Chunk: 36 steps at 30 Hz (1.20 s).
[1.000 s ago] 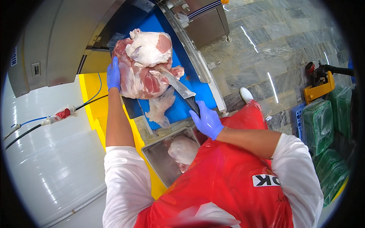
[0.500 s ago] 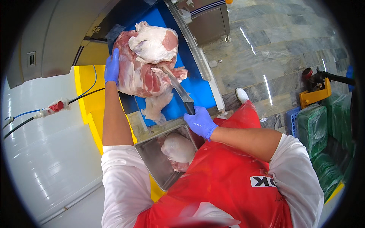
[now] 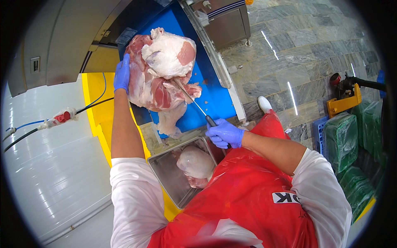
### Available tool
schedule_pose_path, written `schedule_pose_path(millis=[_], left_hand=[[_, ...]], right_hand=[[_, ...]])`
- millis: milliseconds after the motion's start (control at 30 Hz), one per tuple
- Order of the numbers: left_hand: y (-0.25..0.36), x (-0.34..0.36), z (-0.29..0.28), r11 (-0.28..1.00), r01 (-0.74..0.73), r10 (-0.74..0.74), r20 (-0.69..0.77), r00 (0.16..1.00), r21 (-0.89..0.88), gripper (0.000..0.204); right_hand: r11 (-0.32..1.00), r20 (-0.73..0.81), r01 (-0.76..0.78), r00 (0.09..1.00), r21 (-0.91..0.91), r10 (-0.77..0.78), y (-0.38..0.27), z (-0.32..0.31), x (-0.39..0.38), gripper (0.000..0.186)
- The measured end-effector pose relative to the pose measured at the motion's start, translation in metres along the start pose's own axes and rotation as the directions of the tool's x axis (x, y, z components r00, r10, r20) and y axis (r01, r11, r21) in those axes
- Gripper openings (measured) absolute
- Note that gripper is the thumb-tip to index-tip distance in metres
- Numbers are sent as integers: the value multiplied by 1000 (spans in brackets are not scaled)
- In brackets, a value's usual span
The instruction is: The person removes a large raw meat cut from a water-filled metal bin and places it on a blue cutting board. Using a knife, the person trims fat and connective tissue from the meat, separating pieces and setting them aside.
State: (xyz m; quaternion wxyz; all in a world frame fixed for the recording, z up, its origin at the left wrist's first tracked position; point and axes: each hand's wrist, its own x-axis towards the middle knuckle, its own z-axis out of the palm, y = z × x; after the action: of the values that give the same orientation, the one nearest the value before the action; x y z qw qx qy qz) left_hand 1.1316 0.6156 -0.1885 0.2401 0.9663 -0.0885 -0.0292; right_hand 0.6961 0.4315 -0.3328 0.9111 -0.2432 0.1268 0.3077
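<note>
A large piece of raw meat (image 3: 159, 89), red with a pale fatty cap, lies on the blue work surface (image 3: 219, 103). Against its left side rests my left hand (image 3: 122, 74) in a purple glove, fingers stretched out flat along the edge. My right hand (image 3: 227, 134), gloved the same, is wrapped round the dark handle of a knife (image 3: 191, 98). The long blade slopes up and left, its tip hidden in the meat under the pale cap. A whitish flap (image 3: 171, 120) of the meat hangs toward me at the near edge.
Close to my red apron (image 3: 248, 194) stands a metal tub (image 3: 165, 177) holding another pale piece of meat (image 3: 195, 162). A metal rail (image 3: 215, 53) borders the work surface on the right. Green wrapped stacks (image 3: 341, 140) and a yellow-orange bracket (image 3: 344, 101) stand farther right.
My right hand has moved slightly right and toward me with the knife, whose blade now shows edge-on. The meat has shifted slightly. My left hand stays in place.
</note>
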Motion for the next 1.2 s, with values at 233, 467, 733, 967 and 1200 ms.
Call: schedule_pose_path(millis=[233,467,733,967,1200], left_hand=[[-3,5,6,1000,17,-17,-12,1000,24,98],[-1,-30,-1,998,45,-41,-86,995,42,98],[8,-53,-4,999,33,-34,-107,994,-12,95],[-1,-43,-2,999,29,-31,-89,996,-20,93],[-1,-43,-1,999,10,-13,-73,997,-34,93]], right_hand=[[994,103,-79,991,-79,87,-32,-3,-27,21],[58,44,135,651,-989,-758,-28,13,-107,37],[-367,169,-234,588,-900,-791,-86,53,-162,52],[-549,222,-301,687,-780,-692,-149,87,-161,40],[-741,301,-209,818,-638,-490,-229,121,-164,24]])
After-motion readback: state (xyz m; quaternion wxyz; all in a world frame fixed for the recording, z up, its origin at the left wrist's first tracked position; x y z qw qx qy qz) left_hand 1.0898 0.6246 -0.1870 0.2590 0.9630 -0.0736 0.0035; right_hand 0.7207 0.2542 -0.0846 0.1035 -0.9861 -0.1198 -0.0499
